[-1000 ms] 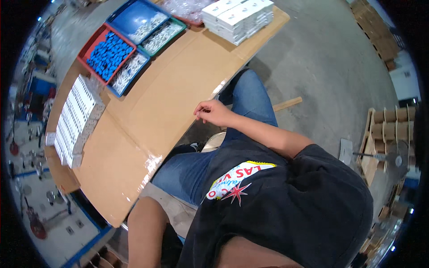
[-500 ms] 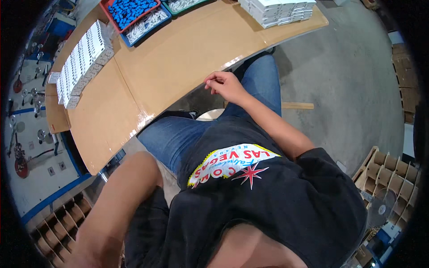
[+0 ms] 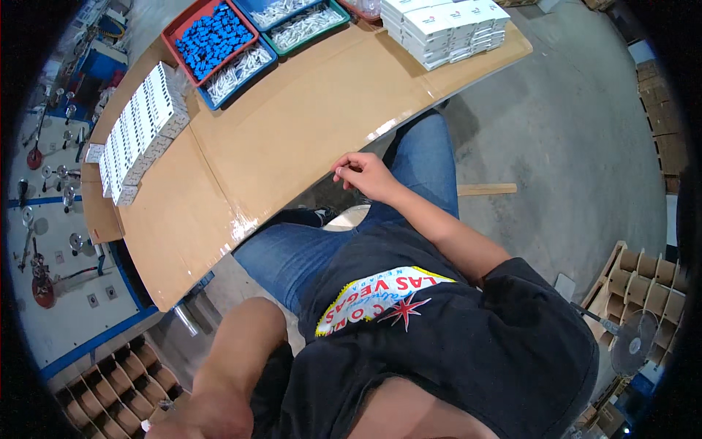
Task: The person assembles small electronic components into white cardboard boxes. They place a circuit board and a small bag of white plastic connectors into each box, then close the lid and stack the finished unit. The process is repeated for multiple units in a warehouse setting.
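My right hand (image 3: pixel 363 174) rests at the near edge of the cardboard-covered table (image 3: pixel 292 139), above my right knee. Its fingers are curled in and I see nothing in them. My left forearm reaches down at the lower left; my left hand (image 3: pixel 186 421) sits at the picture's bottom edge, by a cardboard box with round dividers (image 3: pixel 121 388). It is mostly cut off, so its grip is unclear. I am seated in blue jeans and a black printed shirt.
A stack of white boxes (image 3: pixel 439 29) lies at the table's far right and a row of white boxes (image 3: pixel 135 132) at its left. Behind them are a red tray of blue parts (image 3: pixel 212 36) and a blue tray of white parts (image 3: pixel 238 69). Another divider box (image 3: pixel 643 285) and a fan (image 3: pixel 632 344) stand at the right.
The view has tilted, so the table sits higher. My left arm has swung down to the lower left. My right hand has stayed at the table's edge.
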`<state>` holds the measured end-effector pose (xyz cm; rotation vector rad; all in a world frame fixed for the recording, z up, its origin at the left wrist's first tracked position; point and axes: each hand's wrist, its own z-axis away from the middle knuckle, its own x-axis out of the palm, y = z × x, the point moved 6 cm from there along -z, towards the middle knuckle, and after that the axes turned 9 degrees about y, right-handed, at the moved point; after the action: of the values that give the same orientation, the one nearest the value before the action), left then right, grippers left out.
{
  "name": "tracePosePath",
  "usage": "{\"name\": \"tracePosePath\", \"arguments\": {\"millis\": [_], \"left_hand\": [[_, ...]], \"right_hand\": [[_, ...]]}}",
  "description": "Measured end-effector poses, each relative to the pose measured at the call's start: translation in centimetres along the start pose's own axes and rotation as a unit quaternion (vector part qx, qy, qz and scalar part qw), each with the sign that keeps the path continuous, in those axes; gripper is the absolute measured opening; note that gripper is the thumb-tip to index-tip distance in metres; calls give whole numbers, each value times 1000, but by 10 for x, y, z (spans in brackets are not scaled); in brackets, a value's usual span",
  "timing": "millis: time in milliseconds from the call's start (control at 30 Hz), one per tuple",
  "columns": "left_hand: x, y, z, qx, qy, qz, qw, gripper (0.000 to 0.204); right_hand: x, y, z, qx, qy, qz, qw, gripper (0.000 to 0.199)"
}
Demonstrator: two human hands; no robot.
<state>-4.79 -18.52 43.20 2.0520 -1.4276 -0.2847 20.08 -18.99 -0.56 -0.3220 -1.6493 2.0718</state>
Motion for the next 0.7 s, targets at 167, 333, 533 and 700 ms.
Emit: {"name": "tracePosePath", "arguments": {"millis": [167,333,533,700], "left_hand": [[10,-19,-5,119,30,-252,960,25],[6,-53,-13,162,29,-112,980,28],[4,-69,-19,52,-15,109,993,21],[-9,-61,-22,95,-66,44,992,23]], "right_hand": [[-1,4,-7,19,-2,-4,1000,15],[-6,5,-8,27,4,-10,1000,15],[-8,3,-11,28,21,-49,998,16],[-17,3,-12,34,29,-58,997,16]]}}
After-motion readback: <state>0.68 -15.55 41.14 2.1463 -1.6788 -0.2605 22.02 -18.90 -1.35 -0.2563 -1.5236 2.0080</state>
